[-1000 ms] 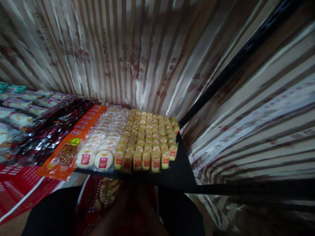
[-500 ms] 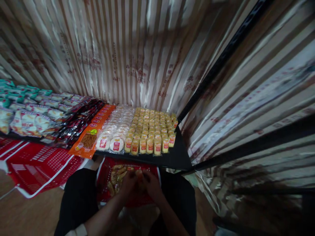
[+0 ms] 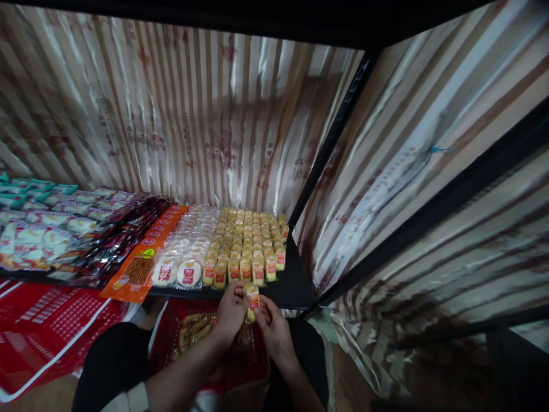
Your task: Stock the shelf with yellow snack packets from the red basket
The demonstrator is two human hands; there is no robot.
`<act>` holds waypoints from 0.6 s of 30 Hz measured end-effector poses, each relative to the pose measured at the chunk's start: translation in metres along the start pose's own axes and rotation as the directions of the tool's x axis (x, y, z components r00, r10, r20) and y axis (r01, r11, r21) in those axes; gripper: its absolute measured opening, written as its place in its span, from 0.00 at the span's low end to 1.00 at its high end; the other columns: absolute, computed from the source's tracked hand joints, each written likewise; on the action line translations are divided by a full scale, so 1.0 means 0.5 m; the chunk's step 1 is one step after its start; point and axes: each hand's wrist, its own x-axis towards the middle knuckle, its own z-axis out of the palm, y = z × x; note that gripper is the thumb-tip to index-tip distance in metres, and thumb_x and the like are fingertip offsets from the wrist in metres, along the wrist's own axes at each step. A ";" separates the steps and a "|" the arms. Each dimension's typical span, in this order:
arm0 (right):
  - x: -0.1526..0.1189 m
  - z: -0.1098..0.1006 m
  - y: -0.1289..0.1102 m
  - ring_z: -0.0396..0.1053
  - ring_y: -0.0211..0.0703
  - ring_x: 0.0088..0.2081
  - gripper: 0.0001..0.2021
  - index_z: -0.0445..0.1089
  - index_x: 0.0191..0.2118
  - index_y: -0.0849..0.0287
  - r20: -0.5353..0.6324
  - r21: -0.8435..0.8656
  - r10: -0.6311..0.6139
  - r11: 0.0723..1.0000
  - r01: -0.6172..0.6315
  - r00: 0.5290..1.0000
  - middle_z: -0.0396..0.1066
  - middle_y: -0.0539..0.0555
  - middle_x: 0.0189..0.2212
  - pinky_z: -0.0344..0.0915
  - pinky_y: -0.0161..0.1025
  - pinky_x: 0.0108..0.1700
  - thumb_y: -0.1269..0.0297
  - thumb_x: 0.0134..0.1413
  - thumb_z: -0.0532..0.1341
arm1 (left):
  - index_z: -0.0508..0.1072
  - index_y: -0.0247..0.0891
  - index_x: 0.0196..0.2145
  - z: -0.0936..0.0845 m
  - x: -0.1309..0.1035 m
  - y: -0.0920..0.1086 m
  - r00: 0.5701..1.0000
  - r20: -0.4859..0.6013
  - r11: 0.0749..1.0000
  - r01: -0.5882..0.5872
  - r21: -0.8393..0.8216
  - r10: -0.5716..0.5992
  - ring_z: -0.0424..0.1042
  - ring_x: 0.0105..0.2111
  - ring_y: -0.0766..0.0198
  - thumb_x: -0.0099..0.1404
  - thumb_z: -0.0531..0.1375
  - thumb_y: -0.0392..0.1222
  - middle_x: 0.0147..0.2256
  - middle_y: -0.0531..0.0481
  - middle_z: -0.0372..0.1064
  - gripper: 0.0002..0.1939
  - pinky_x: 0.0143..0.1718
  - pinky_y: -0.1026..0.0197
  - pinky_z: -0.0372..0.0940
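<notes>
A small yellow wrapped snack cake (image 3: 252, 303) with a red and white label is held upright between both hands, just in front of the shelf edge. My left hand (image 3: 231, 309) pinches its left side, and my right hand (image 3: 273, 325) grips its right side with the fingertips. Below them a red basket (image 3: 165, 329) between the knees holds more yellow wrapped pieces (image 3: 195, 332). Rows of matching yellow snack cakes (image 3: 245, 243) stand on the black shelf (image 3: 294, 286) right behind the hands.
Left of the cakes lie round white wrapped crackers (image 3: 189, 273), an orange snack bag (image 3: 137, 269), dark shiny packets (image 3: 107, 257) and white bags (image 3: 36, 243). Another red basket (image 3: 55, 332) stands at lower left. Black shelf posts (image 3: 330, 140) and striped sheeting (image 3: 240, 114) surround the shelf.
Both hands have risen out of the basket to the shelf's front edge, bringing up the yellow snack cake. The camera view has tilted up and shifted slightly right.
</notes>
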 end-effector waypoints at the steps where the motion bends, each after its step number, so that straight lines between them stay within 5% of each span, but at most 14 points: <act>1: 0.009 -0.010 -0.001 0.72 0.46 0.42 0.18 0.68 0.45 0.59 -0.027 -0.009 -0.017 1.000 0.017 0.999 0.73 0.58 0.41 0.67 0.42 0.47 0.55 0.48 0.59 | 0.67 0.36 0.38 0.014 0.010 0.014 0.998 0.015 0.996 -0.056 0.063 0.055 0.65 0.25 0.71 0.52 0.57 0.33 0.28 0.56 0.65 0.14 0.30 0.67 0.62; 10: 0.140 -0.117 -0.023 0.72 0.46 0.42 0.25 0.66 0.47 0.62 -0.306 0.017 -0.089 0.995 0.099 0.948 0.72 0.60 0.43 0.68 0.43 0.46 0.52 0.44 0.60 | 0.68 0.38 0.46 0.166 0.099 0.126 0.950 0.194 0.877 -0.304 0.372 0.246 0.67 0.30 0.69 0.56 0.56 0.31 0.38 0.50 0.69 0.19 0.38 0.65 0.64; 18: 0.266 -0.187 -0.025 0.72 0.47 0.40 0.24 0.64 0.48 0.63 -0.423 -0.093 -0.154 0.988 0.126 0.893 0.72 0.61 0.41 0.68 0.43 0.44 0.53 0.46 0.57 | 0.67 0.37 0.50 0.255 0.196 0.184 0.876 0.391 0.834 -0.425 0.351 0.282 0.70 0.43 0.64 0.56 0.52 0.27 0.45 0.47 0.71 0.24 0.46 0.63 0.63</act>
